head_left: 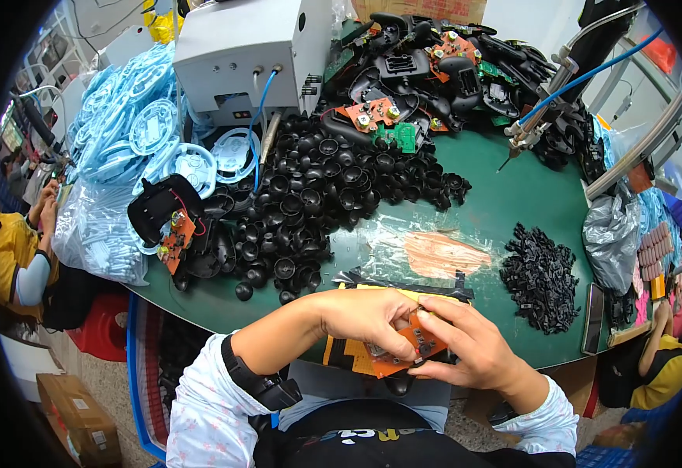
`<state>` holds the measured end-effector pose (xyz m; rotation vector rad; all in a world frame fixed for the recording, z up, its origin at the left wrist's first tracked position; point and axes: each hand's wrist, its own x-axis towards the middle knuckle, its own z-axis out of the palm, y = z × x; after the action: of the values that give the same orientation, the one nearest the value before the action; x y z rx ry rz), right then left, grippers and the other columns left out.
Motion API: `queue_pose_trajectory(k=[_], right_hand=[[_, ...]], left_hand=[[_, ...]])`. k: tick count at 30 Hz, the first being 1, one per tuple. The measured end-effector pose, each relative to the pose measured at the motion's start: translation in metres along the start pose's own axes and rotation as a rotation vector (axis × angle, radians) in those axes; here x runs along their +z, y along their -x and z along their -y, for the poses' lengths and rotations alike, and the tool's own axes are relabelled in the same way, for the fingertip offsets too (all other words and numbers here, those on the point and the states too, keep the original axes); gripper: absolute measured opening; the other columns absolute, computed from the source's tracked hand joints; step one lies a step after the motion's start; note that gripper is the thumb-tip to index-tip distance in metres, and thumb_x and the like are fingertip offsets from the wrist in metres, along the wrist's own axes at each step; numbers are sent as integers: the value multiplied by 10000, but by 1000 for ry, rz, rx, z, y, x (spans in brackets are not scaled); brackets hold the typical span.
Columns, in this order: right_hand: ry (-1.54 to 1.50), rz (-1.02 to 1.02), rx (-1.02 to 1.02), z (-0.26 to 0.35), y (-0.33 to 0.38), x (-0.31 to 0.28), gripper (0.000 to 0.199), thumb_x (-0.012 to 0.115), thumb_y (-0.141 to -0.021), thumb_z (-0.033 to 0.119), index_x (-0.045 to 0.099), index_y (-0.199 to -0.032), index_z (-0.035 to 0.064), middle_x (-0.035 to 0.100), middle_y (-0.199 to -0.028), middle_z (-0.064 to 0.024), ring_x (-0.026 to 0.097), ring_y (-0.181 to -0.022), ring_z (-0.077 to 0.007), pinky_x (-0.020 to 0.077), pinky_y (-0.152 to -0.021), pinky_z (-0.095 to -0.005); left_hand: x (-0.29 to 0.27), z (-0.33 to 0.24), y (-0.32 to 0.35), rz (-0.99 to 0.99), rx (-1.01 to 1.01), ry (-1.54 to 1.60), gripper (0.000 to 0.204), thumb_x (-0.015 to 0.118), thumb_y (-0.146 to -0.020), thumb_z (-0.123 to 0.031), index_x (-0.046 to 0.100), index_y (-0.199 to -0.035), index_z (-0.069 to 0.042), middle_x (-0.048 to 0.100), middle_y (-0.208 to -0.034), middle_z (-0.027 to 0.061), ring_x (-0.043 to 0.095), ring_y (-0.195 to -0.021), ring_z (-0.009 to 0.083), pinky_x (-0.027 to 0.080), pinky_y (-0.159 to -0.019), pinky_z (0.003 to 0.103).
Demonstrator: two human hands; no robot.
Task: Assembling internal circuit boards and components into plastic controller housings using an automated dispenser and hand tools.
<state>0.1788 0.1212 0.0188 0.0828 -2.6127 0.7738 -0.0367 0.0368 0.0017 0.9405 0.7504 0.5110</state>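
Note:
An orange circuit board [388, 366] is held between both hands at the table's near edge. My left hand [368, 318] has its fingers closed on the board's left and upper side. My right hand [472, 343] pinches it from the right, thumb below and fingers above. The hands hide much of the board. Beneath them lies a yellow and black pad or fixture [345, 352]. Under the board, a dark rounded part [399, 383] shows only partly. To the right is a heap of small black plastic pieces [540, 279]; a pile of black domed caps [302, 204] lies beyond my left hand.
Black controller shells [462, 82] and boards are heaped at the back. Light-blue plastic parts [126, 117] stand left beside a grey machine box [239, 58]. A screwdriver-like tool [522, 139] hangs at right. A phone [593, 320] lies near the right edge. Other people sit on both sides.

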Motion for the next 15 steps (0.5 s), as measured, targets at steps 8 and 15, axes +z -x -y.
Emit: queue_pose_trajectory(k=[8, 15], right_hand=[[-422, 15, 333, -7, -3, -10, 456, 765, -793, 63, 629, -1227, 42, 626, -1178, -161, 665, -964, -247, 555, -753, -308], [-870, -306, 674, -14, 12, -1, 339, 600, -923, 0, 569, -1260, -22, 590, -1202, -115, 654, -931, -145, 588, -670, -246]], left_hand=[[9, -16, 9, -117, 24, -160, 328, 763, -822, -166, 652, -1064, 25, 701, -927, 63, 630, -811, 87, 512, -707, 241], [44, 35, 33, -952, 375, -412, 368, 820, -762, -184, 682, -1056, -12, 644, -1158, 153, 641, -1048, 228, 516, -888, 348]])
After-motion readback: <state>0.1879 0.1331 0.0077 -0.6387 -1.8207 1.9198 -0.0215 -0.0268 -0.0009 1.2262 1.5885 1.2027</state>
